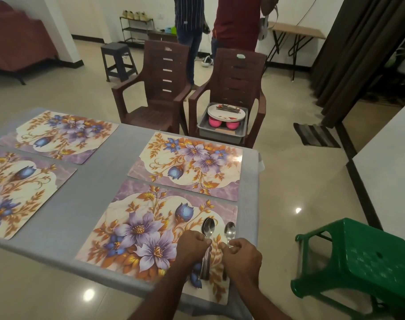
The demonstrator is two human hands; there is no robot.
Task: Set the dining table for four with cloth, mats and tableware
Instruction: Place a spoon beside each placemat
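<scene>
Four glossy rectangular floral placemats already lie on the grey tablecloth (100,181), two at nine to ten o'clock (23,192) (60,135), one at twelve (187,165), and the near one (157,234) at six, so the task appears to have reached the cutlery. The left hand (193,247) curls round a bundle of steel spoons (207,229), their bowls pointing to twelve, probably the stock for the other places. Just beside it, at three o'clock of that bundle, the right hand (241,257) pinches the handle of a single steel spoon (229,230), seemingly setting it along the mat's right edge. Both forearms reach in from six o'clock, knuckles up. A grey tray of white plates and pink bowls (224,122) waits on the brown plastic chair (233,88) at one o'clock.
</scene>
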